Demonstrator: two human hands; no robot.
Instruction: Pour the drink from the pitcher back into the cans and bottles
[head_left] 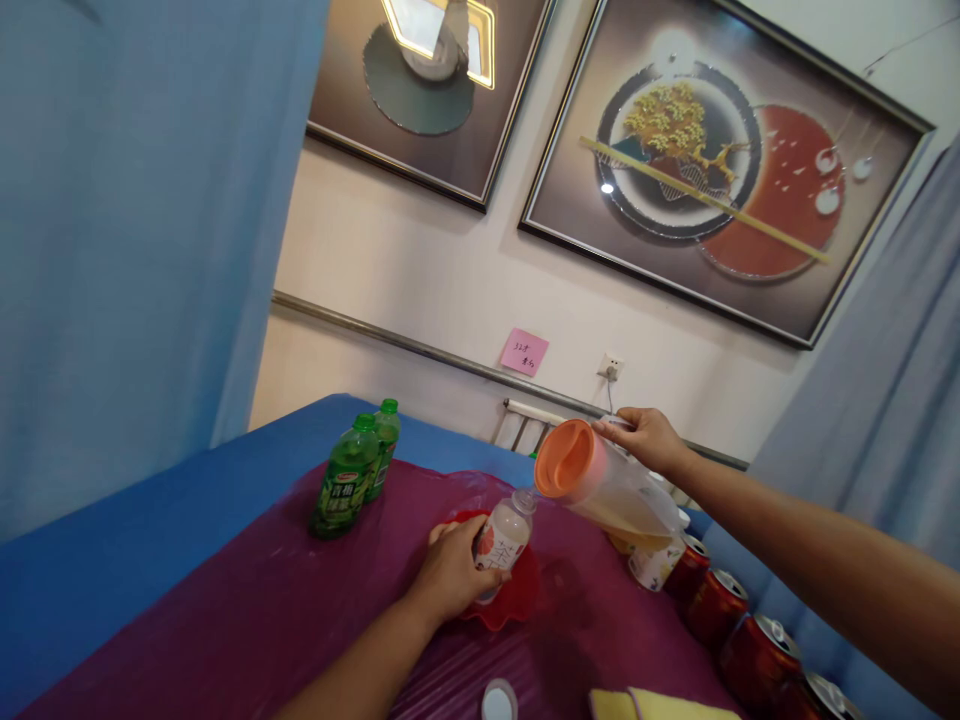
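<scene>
The left hand (450,572) is closing around a small clear bottle (501,540), the thumb lying along the near side of its printed label. The bottle is leaning to the right with its mouth uncovered, and it is standing in or over a red dish (519,604) with a wavy rim; the hand is hiding part of its base. The right hand (641,440) is gripping the handle of a translucent pitcher (626,500), holding it tipped so that its orange lid (565,458) is facing left, just beside the bottle's mouth. Yellowish liquid is gathering along the pitcher's lower side; whether any is running out is too small to tell.

Below the pitcher, a white patterned container (654,566) is standing near a row of red cans (718,605), which is stretching toward the lower right corner. Nearer the viewer, a white cap (499,702) and a folded yellow cloth (664,705) are lying on the purple sheet (330,610) that is covering much of the blue table (180,510). Left of the dish and well apart from it, two green bottles (349,480) are standing close together, one partly behind the other.

Beyond the table, a pink note (524,351) is sticking to the wall (390,265) beside a socket (611,367), and two framed pictures (690,170) are hanging above. Blue curtains (142,220) are flanking the scene.
</scene>
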